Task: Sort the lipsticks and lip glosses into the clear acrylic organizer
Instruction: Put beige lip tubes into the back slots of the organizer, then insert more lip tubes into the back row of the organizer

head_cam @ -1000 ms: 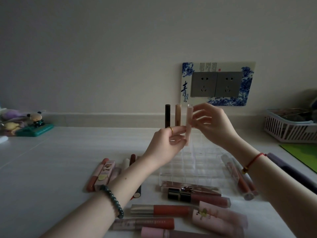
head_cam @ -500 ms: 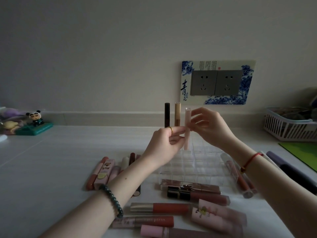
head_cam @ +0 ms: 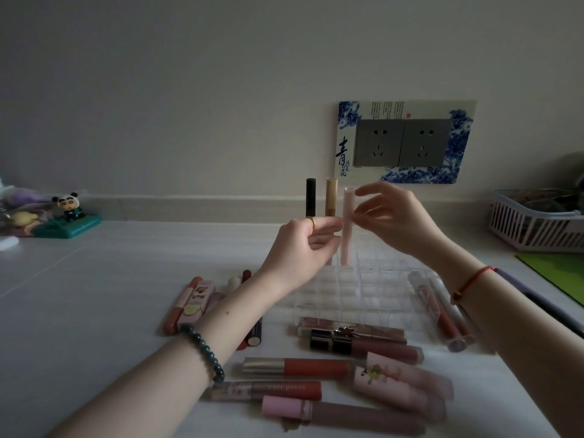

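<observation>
Clearly early on, the pink tube [head_cam: 347, 235] is standing in the organizer's [head_cam: 363, 295] back row beside the black tube [head_cam: 310, 197] and tan tube [head_cam: 331, 197], the right hand [head_cam: 398, 222] is touching its top with loose, parted fingers, the left hand [head_cam: 300, 251] is touching its side, grip unclear, and many loose tubes [head_cam: 297, 368] are lying unsorted on the table [head_cam: 94, 295].

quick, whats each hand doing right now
left hand: fingers curled, index tip against the pale pink upright lip gloss tube; grip cannot be told
right hand: open, fingertips beside that tube's top, holding nothing
</observation>
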`<state>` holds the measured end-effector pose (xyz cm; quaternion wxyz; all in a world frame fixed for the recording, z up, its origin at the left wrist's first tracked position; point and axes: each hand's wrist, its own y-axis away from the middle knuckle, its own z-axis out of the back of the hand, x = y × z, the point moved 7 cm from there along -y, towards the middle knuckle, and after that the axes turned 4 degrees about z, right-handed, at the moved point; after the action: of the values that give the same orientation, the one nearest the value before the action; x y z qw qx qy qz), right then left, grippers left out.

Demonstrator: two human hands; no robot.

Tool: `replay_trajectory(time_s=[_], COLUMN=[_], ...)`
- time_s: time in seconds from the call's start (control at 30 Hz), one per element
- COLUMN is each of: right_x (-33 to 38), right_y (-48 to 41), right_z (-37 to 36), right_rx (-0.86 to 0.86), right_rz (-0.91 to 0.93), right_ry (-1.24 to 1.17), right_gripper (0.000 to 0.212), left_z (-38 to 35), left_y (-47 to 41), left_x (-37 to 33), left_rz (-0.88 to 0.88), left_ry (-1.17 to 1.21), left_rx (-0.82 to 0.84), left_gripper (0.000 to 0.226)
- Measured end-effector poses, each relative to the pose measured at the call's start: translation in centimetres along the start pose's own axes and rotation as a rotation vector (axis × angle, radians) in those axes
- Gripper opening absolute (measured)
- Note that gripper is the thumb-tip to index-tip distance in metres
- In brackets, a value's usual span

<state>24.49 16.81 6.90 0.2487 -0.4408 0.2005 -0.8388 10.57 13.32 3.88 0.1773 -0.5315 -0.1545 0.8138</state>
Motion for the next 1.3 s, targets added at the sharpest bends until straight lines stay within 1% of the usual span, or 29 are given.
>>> replay_trajectory(time_s=[0.13,0.23,0.3,0.37,0.53,0.6,0.67,0.73,0.77,0.83,0.9,0.93,1.07,1.3], right_x=[2.1,5.0,7.1,8.9,10.6,10.4,10.2,9.9,9.7,9.2,8.6,8.3,8.1,8.2], right_y=[-0.1,0.4,1.4,3.0,9.0,11.5,13.7,15.4,16.0,17.0,17.5,17.6,17.8,17.9], right_z=[2.3,4.1,4.6,4.1,0.1,-1.6,-2.7,-3.4,-3.7,-4.3,-4.8,-4.9,-5.1,-5.3], right_rx=[-0.091,-0.172,-0.176,-0.093,0.245,0.367,0.436,0.451,0.456,0.476,0.488,0.482,0.460,0.448], right_rz=[0.048,0.137,0.199,0.246,0.325,0.331,0.355,0.383,0.394,0.406,0.389,0.379,0.363,0.400], right_ry=[0.052,0.019,0.003,0.023,0.168,0.203,0.218,0.216,0.218,0.252,0.304,0.314,0.335,0.347], right_gripper=[0.039,0.034,0.031,0.029,0.026,0.025,0.023,0.019,0.019,0.020,0.020,0.021,0.024,0.015], left_z=[0.8,1.7,2.4,3.0,3.8,3.8,3.7,3.6,3.4,3.2,2.9,2.7,2.5,2.0], left_y=[0.4,1.0,2.0,3.5,8.4,10.2,11.8,13.2,13.7,14.5,15.1,15.3,15.8,15.8], left_x=[-0.8,-1.5,-1.9,-2.3,-2.5,-2.9,-3.4,-3.4,-3.1,-2.4,-2.2,-2.2,-2.4,-2.9], left_rz=[-0.012,-0.017,-0.018,-0.029,-0.030,-0.075,-0.175,-0.223,-0.206,-0.180,-0.188,-0.198,-0.263,-0.346], left_ry=[0.032,0.038,0.023,-0.015,-0.144,-0.242,-0.385,-0.443,-0.451,-0.501,-0.554,-0.582,-0.683,-0.737], left_rx=[-0.002,0.009,0.034,0.075,0.171,0.192,0.196,0.215,0.243,0.293,0.330,0.335,0.279,0.286], left_gripper=[0.033,0.032,0.029,0.026,0.023,0.021,0.019,0.017,0.021,0.037,0.042,0.041,0.024,0.023])
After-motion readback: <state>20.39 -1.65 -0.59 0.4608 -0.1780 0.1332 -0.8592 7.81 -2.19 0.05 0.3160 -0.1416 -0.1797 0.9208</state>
